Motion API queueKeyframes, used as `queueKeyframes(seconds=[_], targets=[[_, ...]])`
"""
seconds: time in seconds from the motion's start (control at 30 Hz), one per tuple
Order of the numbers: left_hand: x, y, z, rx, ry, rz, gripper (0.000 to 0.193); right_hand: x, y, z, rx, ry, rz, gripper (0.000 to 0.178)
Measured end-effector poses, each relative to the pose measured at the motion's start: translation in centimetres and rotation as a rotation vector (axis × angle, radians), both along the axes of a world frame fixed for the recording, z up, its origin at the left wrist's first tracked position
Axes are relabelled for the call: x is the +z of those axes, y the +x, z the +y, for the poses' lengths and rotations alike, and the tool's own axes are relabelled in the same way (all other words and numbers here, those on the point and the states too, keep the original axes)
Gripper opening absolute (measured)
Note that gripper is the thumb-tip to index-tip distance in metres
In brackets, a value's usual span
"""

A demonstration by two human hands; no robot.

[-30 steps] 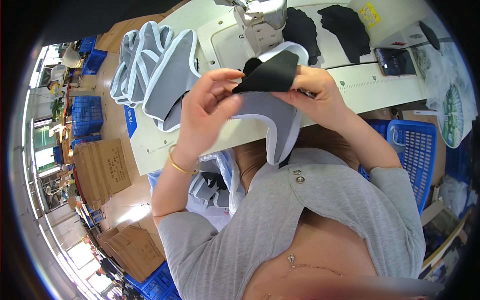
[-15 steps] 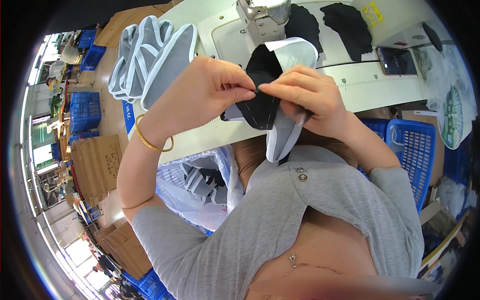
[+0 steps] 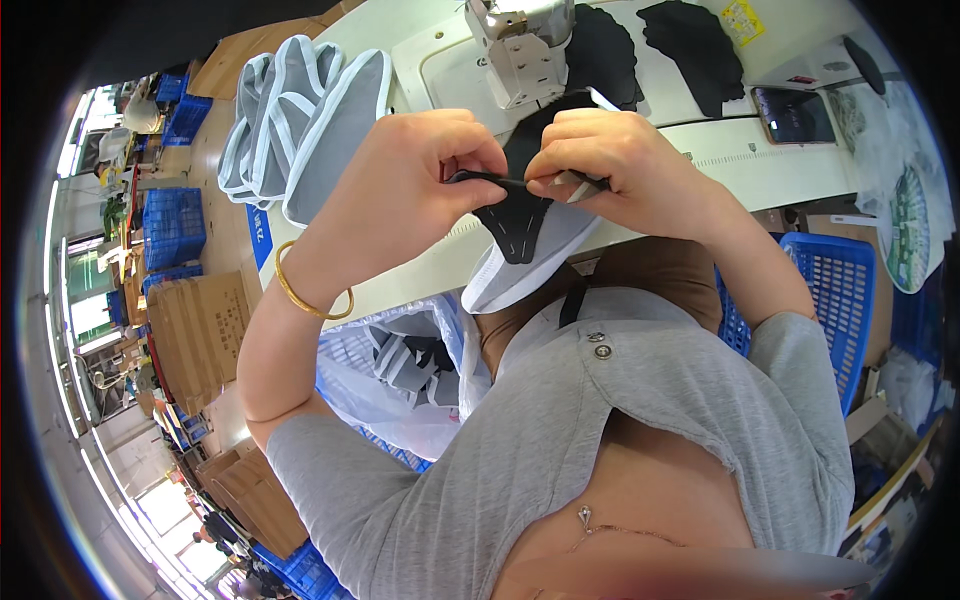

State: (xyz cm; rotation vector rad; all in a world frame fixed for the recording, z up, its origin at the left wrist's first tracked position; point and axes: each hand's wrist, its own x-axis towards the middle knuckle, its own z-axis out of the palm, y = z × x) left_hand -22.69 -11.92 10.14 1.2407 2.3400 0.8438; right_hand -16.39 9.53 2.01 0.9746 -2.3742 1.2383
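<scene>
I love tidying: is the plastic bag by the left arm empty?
Not empty: gray and black cloth pieces lie inside the plastic bag.

Phone far right; blue crates, cardboard boxes left.

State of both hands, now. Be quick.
Left hand: closed, pinching the black fabric piece between thumb and fingers.
Right hand: closed, pinching the same piece, with a slim tool also in its grip, type unclear.
</scene>
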Motion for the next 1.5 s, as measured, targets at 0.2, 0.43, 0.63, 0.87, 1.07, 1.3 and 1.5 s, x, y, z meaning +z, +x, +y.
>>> queueKeyframes(seconds=[0.2, 0.43, 0.63, 0.87, 1.07, 1.3, 1.5], targets=[[-0.9, -0.7, -0.6, 0.048, 0.0, -0.124, 0.012, -0.2, 0.7, 0.2, -0.033, -0.04, -0.077, 0.014], [-1.1, -1.1, -0.6, 0.081, 0.04, -0.272, 0.012, 0.1, 1.2, 0.3, -0.021, -0.083, -0.317, 0.017], [-1.1, -2.0, -0.7, 0.104, 0.063, -0.328, 0.007, 0.2, 1.6, -0.2, -0.064, -0.145, -0.241, 0.017], [-0.5, -3.5, -0.2, 0.162, 0.105, -0.424, 0.007, 0.2, 1.6, -0.3, -0.182, -0.232, -0.193, 0.018], [0.6, -6.8, 0.6, 0.149, 0.174, -0.314, 0.01, 1.4, 0.2, -1.4, -0.343, -0.45, -0.415, 0.02], [0.0, -9.6, 2.2, 0.321, 0.471, -0.535, 0.018, 2.2, -3.0, -0.8, -0.353, -0.636, -0.411, 0.02], [1.2, -8.7, 3.9, 0.461, 0.461, -0.672, 0.022, 2.7, -3.6, -0.3, -0.356, -0.637, -0.395, 0.022]])
